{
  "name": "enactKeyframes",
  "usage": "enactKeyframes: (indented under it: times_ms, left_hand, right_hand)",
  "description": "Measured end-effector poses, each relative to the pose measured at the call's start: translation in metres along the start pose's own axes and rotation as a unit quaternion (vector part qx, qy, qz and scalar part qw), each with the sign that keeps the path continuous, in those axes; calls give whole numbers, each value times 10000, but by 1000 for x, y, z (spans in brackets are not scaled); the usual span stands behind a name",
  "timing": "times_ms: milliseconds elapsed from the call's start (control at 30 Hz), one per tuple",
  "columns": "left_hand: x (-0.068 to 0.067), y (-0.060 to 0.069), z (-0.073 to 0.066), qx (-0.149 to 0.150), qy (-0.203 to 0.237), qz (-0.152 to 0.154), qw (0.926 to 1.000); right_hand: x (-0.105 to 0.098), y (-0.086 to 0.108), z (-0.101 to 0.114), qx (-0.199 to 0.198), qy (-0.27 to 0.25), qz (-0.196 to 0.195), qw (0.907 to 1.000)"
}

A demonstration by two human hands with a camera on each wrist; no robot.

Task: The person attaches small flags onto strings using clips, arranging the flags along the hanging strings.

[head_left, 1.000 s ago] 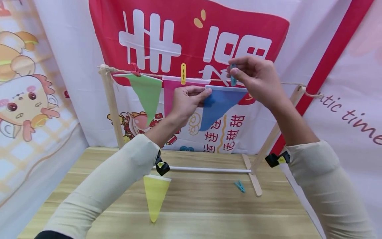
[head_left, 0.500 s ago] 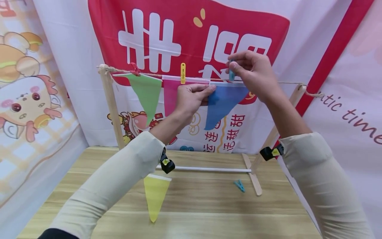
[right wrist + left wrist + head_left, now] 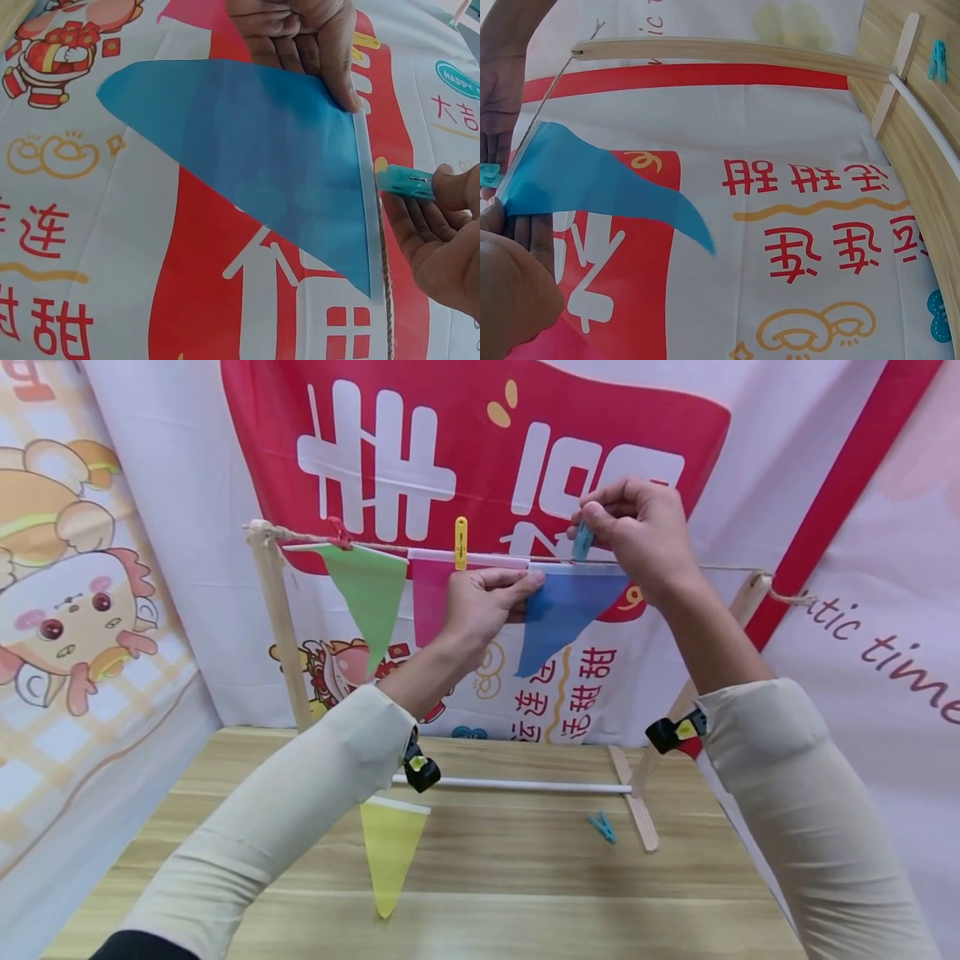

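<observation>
The left hand (image 3: 480, 606) pinches the upper left corner of a blue pennant (image 3: 566, 610) along the string (image 3: 697, 566). Between thumb and fingers, the right hand (image 3: 645, 539) holds a blue clothespin (image 3: 582, 541) just above the pennant's white top edge. In the right wrist view the clothespin (image 3: 406, 182) points at that edge beside the string; whether it touches is unclear. A pink pennant (image 3: 431, 602) hangs under a yellow clothespin (image 3: 461, 543), and a green pennant (image 3: 369, 589) under a red clip (image 3: 340, 533).
Wooden posts (image 3: 279, 627) stand at both ends of the string, joined low by a white rod (image 3: 525, 786). On the table (image 3: 510, 893) lie a yellow pennant (image 3: 393, 852) and another blue clothespin (image 3: 602, 827). A printed cloth (image 3: 262, 693) hangs behind.
The left hand has moved the blue pennant up and slightly right, its top edge now at the string. The right hand, with its clothespin, has shifted slightly up and left.
</observation>
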State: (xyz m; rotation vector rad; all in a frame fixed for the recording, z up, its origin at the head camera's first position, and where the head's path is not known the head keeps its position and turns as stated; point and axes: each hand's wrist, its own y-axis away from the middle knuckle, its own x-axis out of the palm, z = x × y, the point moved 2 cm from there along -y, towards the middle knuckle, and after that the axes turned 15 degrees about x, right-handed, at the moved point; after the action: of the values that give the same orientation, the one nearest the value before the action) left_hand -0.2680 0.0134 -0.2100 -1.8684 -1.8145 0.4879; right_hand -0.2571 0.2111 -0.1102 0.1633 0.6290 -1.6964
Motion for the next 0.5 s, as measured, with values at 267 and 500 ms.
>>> enactKeyframes:
  times_ms: [267,500]
  left_hand:
    - [1,-2,2,-7,17,10,10000]
    - [2,-3,3,-33,10,-36,10000]
  right_hand:
    - [2,-4,0,297,-336,-18,9990]
    - [5,-5,-1,630,-160,75,9979]
